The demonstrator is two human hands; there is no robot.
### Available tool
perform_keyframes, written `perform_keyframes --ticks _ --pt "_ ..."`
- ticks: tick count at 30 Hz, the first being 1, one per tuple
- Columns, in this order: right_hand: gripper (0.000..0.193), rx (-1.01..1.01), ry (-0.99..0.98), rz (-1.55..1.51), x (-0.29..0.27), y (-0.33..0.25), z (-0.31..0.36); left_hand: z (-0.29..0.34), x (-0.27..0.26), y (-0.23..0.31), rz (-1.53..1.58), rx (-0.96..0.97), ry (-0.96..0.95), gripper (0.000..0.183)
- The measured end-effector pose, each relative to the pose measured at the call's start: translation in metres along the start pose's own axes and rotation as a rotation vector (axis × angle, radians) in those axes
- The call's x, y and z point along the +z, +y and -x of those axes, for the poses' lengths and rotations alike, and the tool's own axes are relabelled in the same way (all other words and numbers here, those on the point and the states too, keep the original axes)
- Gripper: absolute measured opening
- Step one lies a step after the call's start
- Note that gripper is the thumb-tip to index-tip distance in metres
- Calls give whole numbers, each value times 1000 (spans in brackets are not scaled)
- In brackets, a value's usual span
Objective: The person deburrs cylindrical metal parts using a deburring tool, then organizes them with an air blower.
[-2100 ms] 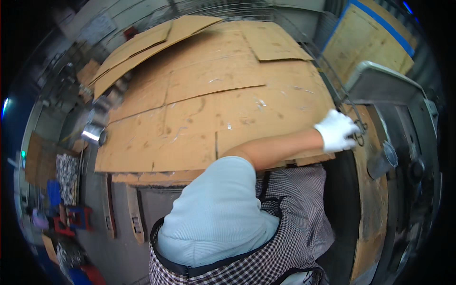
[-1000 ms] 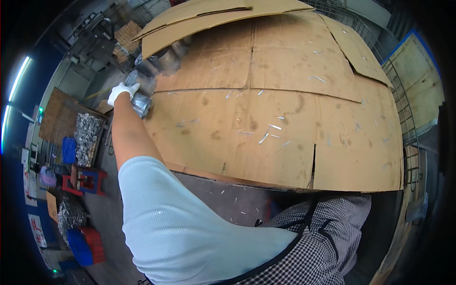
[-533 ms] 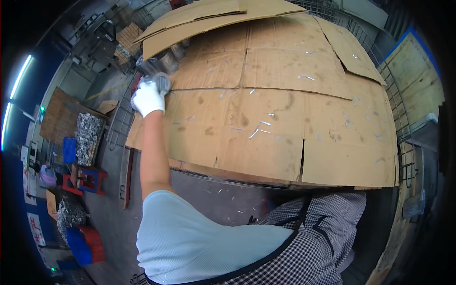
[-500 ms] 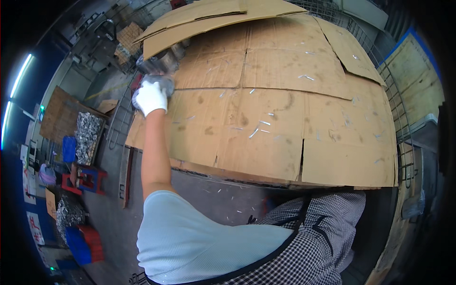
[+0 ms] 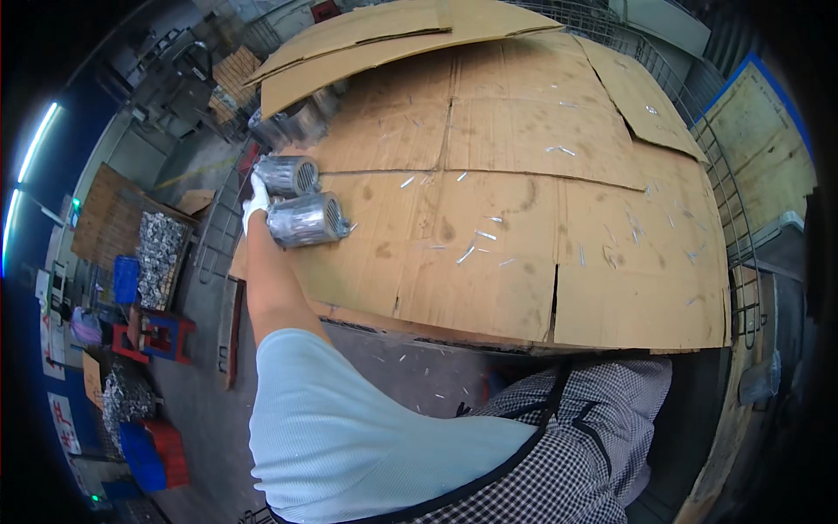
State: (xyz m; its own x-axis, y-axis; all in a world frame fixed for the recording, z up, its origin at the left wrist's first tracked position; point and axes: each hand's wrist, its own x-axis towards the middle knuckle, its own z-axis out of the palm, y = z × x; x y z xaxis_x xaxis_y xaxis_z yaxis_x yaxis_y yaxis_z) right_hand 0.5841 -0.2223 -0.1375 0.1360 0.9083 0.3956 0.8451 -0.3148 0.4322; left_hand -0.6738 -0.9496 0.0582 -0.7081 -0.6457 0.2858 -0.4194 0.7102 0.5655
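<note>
My left hand (image 5: 256, 203), in a white glove, is at the left edge of the cardboard-covered surface. It lies against the left ends of two silvery metal cylinders, and the finger that shows is stretched out; the other fingers are partly hidden. The nearer cylinder (image 5: 303, 219) lies on its side, its round slotted end facing right. Just beyond it lies the farther cylinder (image 5: 286, 175), turned the same way with a grille-like end. Both seem wrapped in clear film. My right hand is out of view.
Brown cardboard sheets (image 5: 489, 271) carry scattered thin metal slivers. More cylinders (image 5: 301, 122) stand partly under a raised cardboard flap (image 5: 393, 57) at the far left. Wire mesh (image 5: 729, 201) borders the right side. Bins of metal parts (image 5: 161, 253) stand on the floor at left.
My left hand has shifted from on top of a cylinder to the cylinders' left ends. Two cylinders now lie in plain sight near the left edge, slotted ends facing right.
</note>
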Motion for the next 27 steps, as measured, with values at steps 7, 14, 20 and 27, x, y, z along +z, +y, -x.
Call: perform_keyframes --ticks 7,14,20,27 --pt "48 90 74 121 -48 56 -31 116 8 62 255 6 -766 79" --pt "49 14 17 82 -23 -6 -108 108 -27 32 277 91 -460 51" --pt "49 62 -32 101 -61 -27 -104 179 -66 51 145 219 -489 67" --pt "52 286 -244 54 -253 -97 4 212 -91 75 -381 355 -720 85"
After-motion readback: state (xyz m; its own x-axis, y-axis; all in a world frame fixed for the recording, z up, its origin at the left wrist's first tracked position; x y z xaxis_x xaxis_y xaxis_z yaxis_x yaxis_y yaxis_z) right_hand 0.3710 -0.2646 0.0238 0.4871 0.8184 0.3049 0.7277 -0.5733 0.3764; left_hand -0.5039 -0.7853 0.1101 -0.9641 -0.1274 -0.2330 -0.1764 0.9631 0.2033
